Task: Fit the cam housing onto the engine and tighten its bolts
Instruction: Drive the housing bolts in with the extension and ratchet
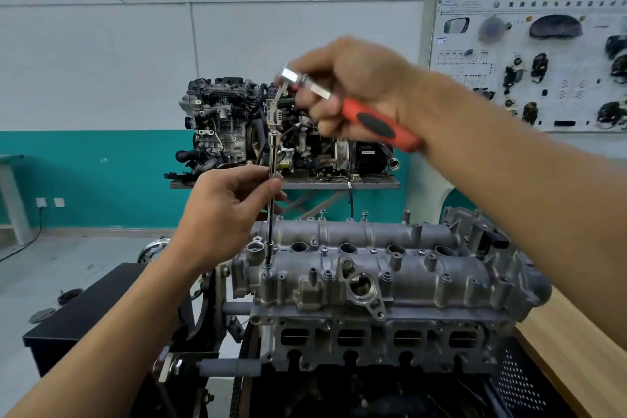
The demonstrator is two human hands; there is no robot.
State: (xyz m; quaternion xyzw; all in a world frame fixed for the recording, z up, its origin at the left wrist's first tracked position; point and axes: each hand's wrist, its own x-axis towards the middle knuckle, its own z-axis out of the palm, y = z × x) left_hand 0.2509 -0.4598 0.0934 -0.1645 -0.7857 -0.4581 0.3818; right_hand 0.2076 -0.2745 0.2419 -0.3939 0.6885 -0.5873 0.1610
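- Cam housing (356, 268): seated on top of the engine (373, 343), centre of view; taken as landmark
- Bolts (327, 275): several stand in the housing's holes along its near edge, middle row and far edge
- Extension bar (270, 200): upright above the housing's left end, lower tip on a bolt there
- Left hand (227, 210): left of the housing and above it, grip narrow, thumb and fingers pinching the bar mid-length
- Right hand (353, 88): well above the housing, grip wrapped around the ratchet wrench (369, 120) by its red and black handle; the wrench head is blurred
- Second engine (278, 129): on a stand behind the housing
- Display board (529, 61): on the wall, behind and right of the housing
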